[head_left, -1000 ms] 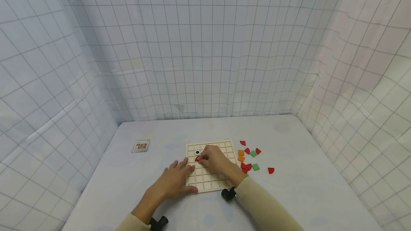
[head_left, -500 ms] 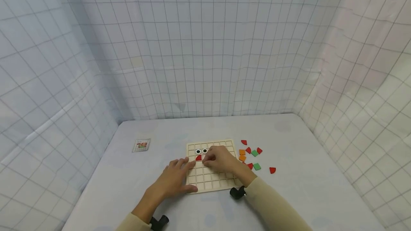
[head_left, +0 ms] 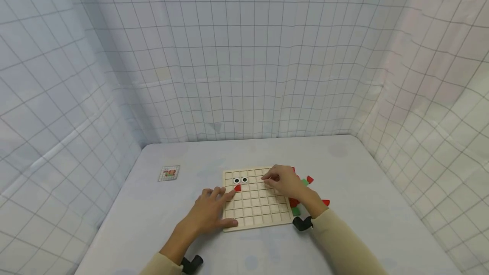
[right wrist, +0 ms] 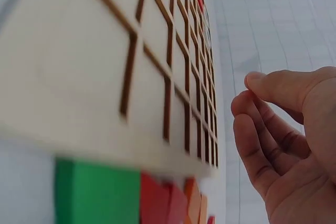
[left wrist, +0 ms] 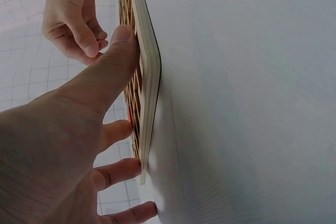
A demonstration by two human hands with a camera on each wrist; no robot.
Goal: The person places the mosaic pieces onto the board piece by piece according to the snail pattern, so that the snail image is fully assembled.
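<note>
A pale wooden grid board (head_left: 252,213) lies flat on the table. Two black-and-white eye tiles (head_left: 240,180) sit side by side in its upper left cells, and a red quarter-round tile (head_left: 237,188) is in a cell below them. Spread along the board's left edge, my left hand (head_left: 210,211) rests its thumb near the front corner and a fingertip close to the red tile. Over the board's right part hovers my right hand (head_left: 284,181). In the right wrist view its thumb and fingertips (right wrist: 243,100) come together loosely with nothing between them.
Right of the board lie loose tiles: a green tile (right wrist: 105,192), red tiles (head_left: 293,202) and orange ones (right wrist: 192,200), partly hidden by my right arm. A small picture card (head_left: 169,173) lies at the table's back left. White gridded curtains (head_left: 244,75) surround the table.
My right hand has moved from beside the red tile rightward across the board, uncovering the second eye tile and covering some loose tiles. The left hand stays at the board's edge.
</note>
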